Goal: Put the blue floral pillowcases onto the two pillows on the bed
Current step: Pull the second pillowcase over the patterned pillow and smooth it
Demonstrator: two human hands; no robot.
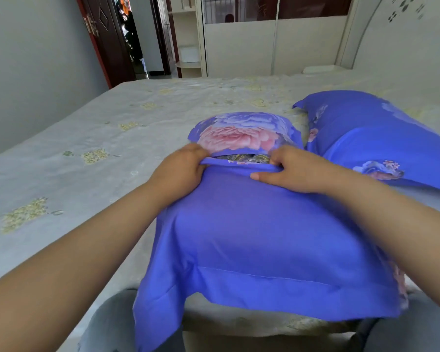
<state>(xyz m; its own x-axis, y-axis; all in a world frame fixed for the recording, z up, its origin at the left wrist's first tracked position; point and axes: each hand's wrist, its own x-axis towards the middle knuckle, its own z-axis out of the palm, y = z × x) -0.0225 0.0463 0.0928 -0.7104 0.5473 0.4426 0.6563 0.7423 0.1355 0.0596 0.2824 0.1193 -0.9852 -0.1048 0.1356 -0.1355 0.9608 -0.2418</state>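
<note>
Pillowcase (252, 237) fabric, bright blue, covers the near pillow, which lies on the bed (87, 138) straight in front of the person with its long axis running away from the camera toward the far side of the mattress. Its near end hangs a flat blue border over the bed's edge, loose at the left corner. At the far end the opening faces away from the person; a flap printed with a large pink and pale lilac peony (239, 138) stands up behind it, and a strip of dark patterned inner pillow (244, 158) shows in the gap.

Left hand (181, 171) grips the hem of the opening at its left side, fingers curled over the folded edge. Right hand (287, 171) holds the same hem at its right side, fingers tucked into the opening and thumb lying flat along the blue cloth, pointing left.

Second pillow (371, 141), already in a matching blue floral case, lies just beside the first on the right, its long axis angled from near right to far left, with a small blue and pink flower print near its lower edge. It rests on the pale sheet dotted with yellowish sprigs, near the headboard (404, 39)
</note>
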